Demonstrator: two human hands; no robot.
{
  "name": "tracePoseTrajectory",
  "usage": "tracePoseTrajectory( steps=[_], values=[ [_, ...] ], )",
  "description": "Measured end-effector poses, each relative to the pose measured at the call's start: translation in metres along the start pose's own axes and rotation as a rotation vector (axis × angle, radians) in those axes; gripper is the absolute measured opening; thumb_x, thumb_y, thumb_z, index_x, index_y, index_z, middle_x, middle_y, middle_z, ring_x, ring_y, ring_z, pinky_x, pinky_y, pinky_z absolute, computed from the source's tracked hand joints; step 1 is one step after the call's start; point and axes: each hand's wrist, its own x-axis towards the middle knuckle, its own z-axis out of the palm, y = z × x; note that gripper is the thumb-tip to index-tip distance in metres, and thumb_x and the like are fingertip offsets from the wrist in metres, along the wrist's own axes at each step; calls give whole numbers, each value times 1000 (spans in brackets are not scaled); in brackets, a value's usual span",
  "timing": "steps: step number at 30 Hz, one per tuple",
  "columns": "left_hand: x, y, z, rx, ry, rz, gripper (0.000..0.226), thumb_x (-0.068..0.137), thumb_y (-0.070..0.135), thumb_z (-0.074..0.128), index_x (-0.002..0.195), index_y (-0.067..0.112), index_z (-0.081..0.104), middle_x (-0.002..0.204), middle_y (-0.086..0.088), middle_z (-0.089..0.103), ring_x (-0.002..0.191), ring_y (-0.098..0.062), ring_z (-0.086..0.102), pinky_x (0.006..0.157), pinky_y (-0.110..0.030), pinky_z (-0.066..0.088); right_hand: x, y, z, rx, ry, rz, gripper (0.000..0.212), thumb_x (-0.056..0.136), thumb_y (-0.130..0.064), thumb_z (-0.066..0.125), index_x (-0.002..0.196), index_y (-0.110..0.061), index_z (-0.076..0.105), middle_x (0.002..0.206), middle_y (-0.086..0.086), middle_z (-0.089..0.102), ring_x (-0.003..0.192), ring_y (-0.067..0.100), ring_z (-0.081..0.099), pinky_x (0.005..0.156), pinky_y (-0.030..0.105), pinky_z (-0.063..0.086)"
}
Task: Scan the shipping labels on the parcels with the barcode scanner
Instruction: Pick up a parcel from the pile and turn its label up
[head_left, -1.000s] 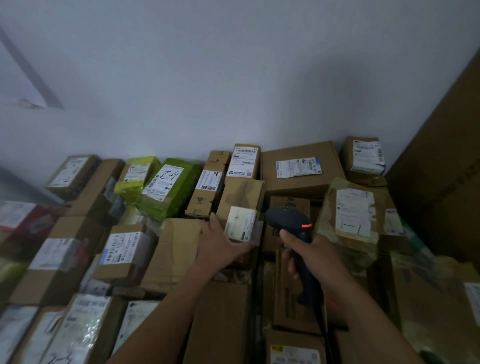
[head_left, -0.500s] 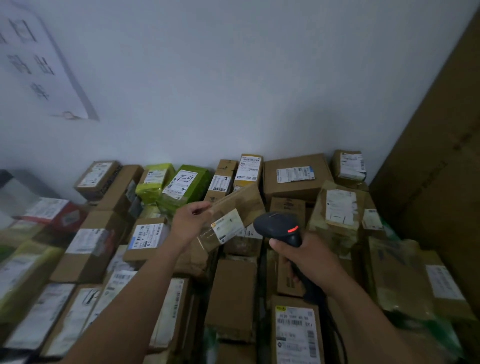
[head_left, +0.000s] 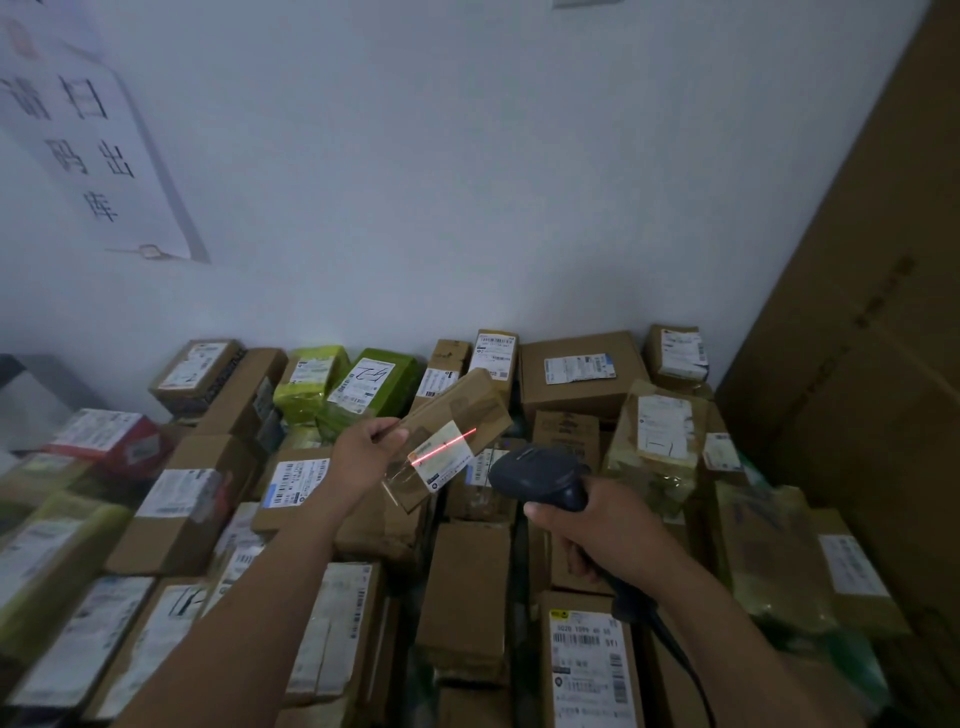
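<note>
My left hand grips a small brown cardboard parcel by its left edge and holds it tilted above the pile. Its white shipping label faces me, and a red scan line crosses the label. My right hand grips the handle of a dark barcode scanner, whose head points at the label from just right of the parcel. The scanner's cable trails down toward the lower right.
Several labelled cardboard parcels and green bags are stacked against the white wall. A tall cardboard sheet stands at the right. A paper notice hangs on the wall at upper left. A red box lies at the left.
My left hand has lifted the small parcel off the pile and tilted it up. The scanner has swung toward it, and a red line now shows on the label.
</note>
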Motion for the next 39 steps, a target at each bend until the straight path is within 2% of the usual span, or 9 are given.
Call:
tracePoseTrajectory(
  steps=[9, 12, 14, 20, 25, 29, 34, 36, 39],
  values=[
    [3, -9, -5, -44, 33, -7, 33, 96, 21, 62, 126, 7, 64, 115, -8, 68, 98, -20, 63, 79, -27, 46, 8, -9, 11, -44, -44, -29, 19, 86, -38, 70, 88, -21, 63, 47, 0, 60, 42, 13, 57, 49, 27, 51],
    [3, -20, -2, -9, 56, -26, 35, 97, 25, 59, 127, 8, 63, 119, -11, 68, 101, -22, 64, 85, -35, 52, 14, -10, 12, -5, -43, -41, 21, 87, -37, 70, 77, -20, 61, 45, -2, 58, 39, 13, 54, 46, 26, 48],
    [1, -31, 0, 13, 123, -60, 37, 98, 26, 57, 129, 6, 62, 123, -14, 66, 110, -30, 61, 96, -40, 47, 19, -10, 12, 57, -46, -34, 28, 87, -37, 70, 71, -16, 60, 46, 0, 59, 38, 16, 53, 46, 27, 46],
    [-11, -68, 9, -64, 290, -198, 40, 102, 20, 49, 138, 5, 52, 133, -20, 59, 121, -35, 54, 102, -45, 43, 46, -21, 9, 182, 12, -25, 44, 87, -41, 66, 79, 2, 65, 63, 18, 65, 53, 26, 58, 52, 29, 50],
    [-12, -94, 11, 88, 257, -172, 40, 98, 17, 54, 137, 5, 53, 130, -18, 59, 120, -33, 54, 103, -49, 43, 77, -34, 6, 253, 83, -73, 41, 88, -38, 66, 80, 2, 65, 55, 10, 60, 47, 20, 54, 50, 30, 48],
    [-13, -99, 13, 260, 264, -206, 40, 100, 19, 52, 137, 3, 51, 131, -22, 55, 119, -36, 50, 100, -43, 39, 94, -39, -4, 395, 115, -52, 33, 87, -38, 66, 87, -5, 63, 61, 5, 63, 47, 16, 56, 50, 28, 48],
    [-17, -68, 36, 422, 346, 26, 36, 96, 19, 56, 130, 8, 56, 130, -16, 50, 117, -31, 46, 96, -41, 38, 104, -13, -9, 370, 147, -5, 28, 90, -32, 65, 79, -8, 61, 61, 7, 61, 47, 16, 55, 47, 28, 46],
    [-12, -47, 57, 377, 290, 142, 33, 96, 19, 56, 128, 10, 59, 129, -11, 51, 113, -27, 50, 89, -34, 41, 109, 4, -8, 369, 168, 36, 30, 89, -33, 67, 76, -6, 62, 64, 11, 62, 48, 18, 55, 49, 29, 46],
    [4, -27, 94, 378, 114, 253, 33, 97, 18, 56, 129, 12, 60, 128, -6, 53, 115, -23, 53, 93, -28, 40, 116, 29, -9, 371, 178, 115, 36, 87, -38, 69, 77, -4, 64, 65, 12, 63, 52, 22, 58, 52, 31, 47]
  ],
)
